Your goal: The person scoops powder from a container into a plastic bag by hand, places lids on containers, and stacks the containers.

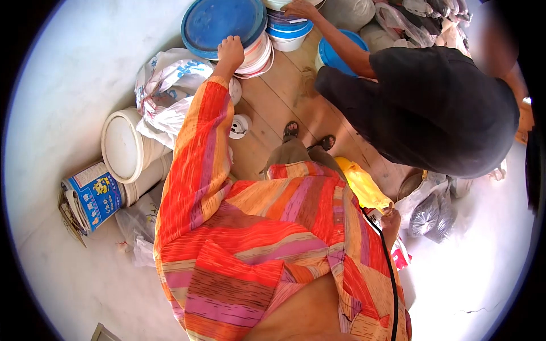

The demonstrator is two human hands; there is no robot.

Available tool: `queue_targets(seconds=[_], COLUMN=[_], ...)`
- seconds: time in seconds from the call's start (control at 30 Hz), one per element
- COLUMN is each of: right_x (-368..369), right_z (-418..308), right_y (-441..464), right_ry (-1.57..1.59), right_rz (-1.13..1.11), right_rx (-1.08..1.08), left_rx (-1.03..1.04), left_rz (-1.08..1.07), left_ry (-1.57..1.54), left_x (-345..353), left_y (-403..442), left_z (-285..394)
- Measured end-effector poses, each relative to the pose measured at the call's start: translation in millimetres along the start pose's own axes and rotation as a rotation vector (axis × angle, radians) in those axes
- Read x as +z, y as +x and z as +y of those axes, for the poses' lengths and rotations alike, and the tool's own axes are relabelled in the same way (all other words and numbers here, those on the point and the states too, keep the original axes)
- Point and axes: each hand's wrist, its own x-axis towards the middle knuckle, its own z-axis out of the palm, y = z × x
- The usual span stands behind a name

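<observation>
My left hand [230, 52] reaches forward with its fingers closed over the near rim of a round blue lid [224, 25]. That lid sits on a pale bucket [259, 57] with a thin wire handle. Low on my right side, my right hand [390, 223] is closed on the gathered end of a yellow plastic bag [363, 184]. The bag hangs beside my leg, and its contents are hidden. A white plastic bag with blue print [173, 85] lies next to my left forearm.
A co-worker in dark clothes [432, 108] bends at the right, one hand [300, 8] on a bucket. Blue-rimmed buckets [289, 34] stand ahead. White tubs [122, 146] and a blue tin [95, 196] line the left wall. Dark-filled bags [432, 219] lie right. A black cable [389, 267] crosses my shirt.
</observation>
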Motion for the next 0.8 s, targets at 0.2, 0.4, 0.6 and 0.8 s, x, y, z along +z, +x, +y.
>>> queue_targets(seconds=[0.2,0.4,0.6,0.8], right_x=[-42,-46,-60,-56], right_z=[-6,-25,-37,-29], right_y=[23,8,-27,-83], right_ry=[-0.037,-0.045,-0.237,0.06], right_rz=[-0.021,-0.007,-0.174,0.136], right_rx=[0.043,0.138,-0.017,-0.016], left_rx=[0.203,0.465,0.377,0.207], left_rz=[0.403,-0.146,-0.213,-0.562], left_ry=[-0.101,-0.12,-0.665,-0.358], left_x=[4,83,137,172], left_y=[-19,-43,-4,34], left_z=[55,138,211,287])
